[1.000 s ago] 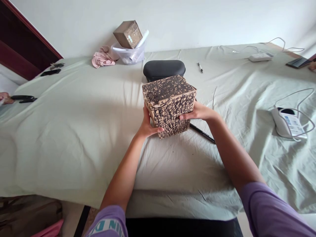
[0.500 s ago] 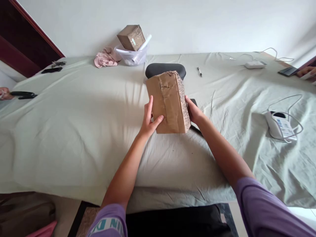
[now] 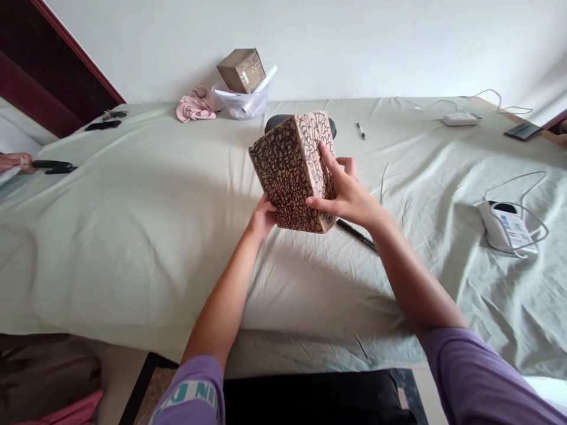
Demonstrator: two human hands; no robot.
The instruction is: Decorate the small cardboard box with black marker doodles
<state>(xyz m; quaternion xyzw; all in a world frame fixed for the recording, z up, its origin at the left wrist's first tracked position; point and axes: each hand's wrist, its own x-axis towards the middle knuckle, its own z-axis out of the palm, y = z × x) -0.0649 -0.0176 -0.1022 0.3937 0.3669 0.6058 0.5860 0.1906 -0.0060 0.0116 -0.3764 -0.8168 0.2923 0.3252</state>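
I hold a cardboard box (image 3: 292, 171) up over the middle of the bench (image 3: 133, 236). The box is tilted, and its sides are full of black scribbles. My left hand (image 3: 262, 217) grips it from under its near left edge. My right hand (image 3: 348, 192) grips its right side, with fingers (image 3: 325, 154) spread flat on the scribbles.

The bench is wide and has a pale green sheet over it, with many wrinkles. A black pen (image 3: 357, 234) lies on the sheet just under my right hand. Behind the box I can see a bit of a dark cushion (image 3: 271, 123). Far back by the white wall (image 3: 354, 41) stands a clear tub (image 3: 241, 101) with a small brown box (image 3: 241, 69) in it, and a pink cloth (image 3: 197, 105) just to its left. A marker (image 3: 361, 130) lies to the right of the cushion. On the right is a white gadget (image 3: 507, 227) with a wire. At the far left edge another person's hand (image 3: 15, 162) holds a black tool (image 3: 53, 167).
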